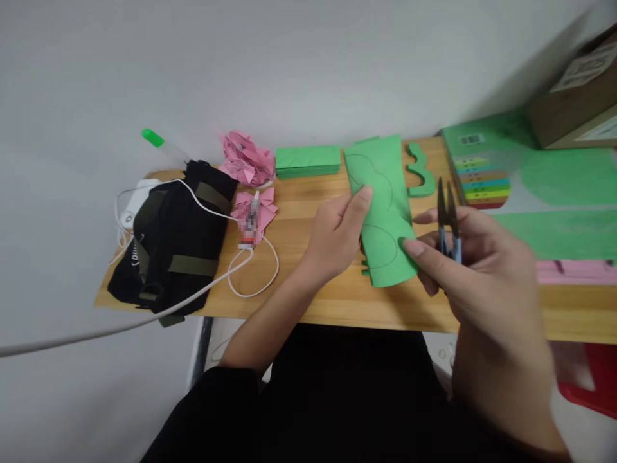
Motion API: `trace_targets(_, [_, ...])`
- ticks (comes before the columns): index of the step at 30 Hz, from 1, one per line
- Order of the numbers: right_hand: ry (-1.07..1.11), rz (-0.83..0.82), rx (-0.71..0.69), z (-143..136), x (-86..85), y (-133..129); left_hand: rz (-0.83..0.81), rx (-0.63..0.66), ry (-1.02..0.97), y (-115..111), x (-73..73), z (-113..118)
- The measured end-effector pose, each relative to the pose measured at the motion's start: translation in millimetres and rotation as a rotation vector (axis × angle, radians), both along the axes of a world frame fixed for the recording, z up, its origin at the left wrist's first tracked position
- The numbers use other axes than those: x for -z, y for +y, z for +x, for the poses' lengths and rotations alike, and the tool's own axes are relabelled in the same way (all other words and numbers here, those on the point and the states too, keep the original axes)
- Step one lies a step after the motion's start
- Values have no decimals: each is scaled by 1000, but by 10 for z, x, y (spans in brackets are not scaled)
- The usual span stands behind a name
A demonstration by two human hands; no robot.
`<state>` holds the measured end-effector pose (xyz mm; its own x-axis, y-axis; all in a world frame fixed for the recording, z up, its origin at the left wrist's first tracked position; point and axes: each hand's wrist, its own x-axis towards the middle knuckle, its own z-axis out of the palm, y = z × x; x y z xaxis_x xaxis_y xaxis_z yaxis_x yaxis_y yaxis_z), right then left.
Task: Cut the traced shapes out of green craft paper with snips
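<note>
A sheet of green paper with curved pencil outlines hangs above the wooden table. My left hand pinches its left edge, thumb on top. The thumb of my right hand rests at the sheet's lower right edge, and the same hand holds small scissors, their blades pointing up and slightly apart. Fingers hide most of the scissors' handles. Behind the sheet to the right lie wavy green cut pieces.
A stack of green paper and crumpled pink paper lie along the wall. To the left are a black bag, a white cable and a small tube. A cardboard box stands on green packs at right.
</note>
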<state>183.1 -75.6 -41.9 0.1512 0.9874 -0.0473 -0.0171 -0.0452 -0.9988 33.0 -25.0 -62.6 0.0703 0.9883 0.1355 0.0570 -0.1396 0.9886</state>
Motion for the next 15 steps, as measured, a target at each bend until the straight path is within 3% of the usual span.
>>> trace_targets(7, [11,53,13,15,-10,35,-103,41,-86,-13,-12,24])
trace_targets(15, [-12,91,-37,52,-14,80,-244,367,-82,9,-97,-127])
